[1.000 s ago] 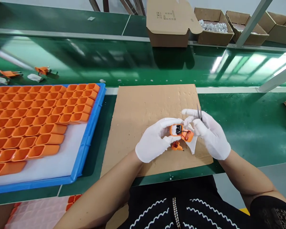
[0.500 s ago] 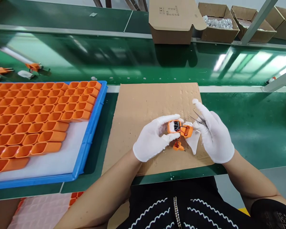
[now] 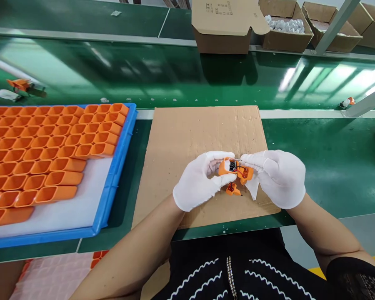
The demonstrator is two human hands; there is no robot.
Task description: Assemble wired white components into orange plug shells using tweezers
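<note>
Bench [image 3: 325,166] update: work looks midway!

Blue tray [image 3: 110,191] carries orange shells [image 3: 46,154]; cardboard [image 3: 203,129] lies alongside. Left hand [image 3: 198,179] grips an orange housing [image 3: 224,167] over it, dark parts [image 3: 233,166] inside; right hand [image 3: 281,177] pinches thin tweezers [image 3: 238,160] at its opening. Two orange pieces [image 3: 245,173] sit outside, apparently unfitted.

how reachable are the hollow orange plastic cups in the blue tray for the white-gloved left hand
Probably yes: nothing blocks the cups, though the left hand holds an orange plastic casing.
</note>
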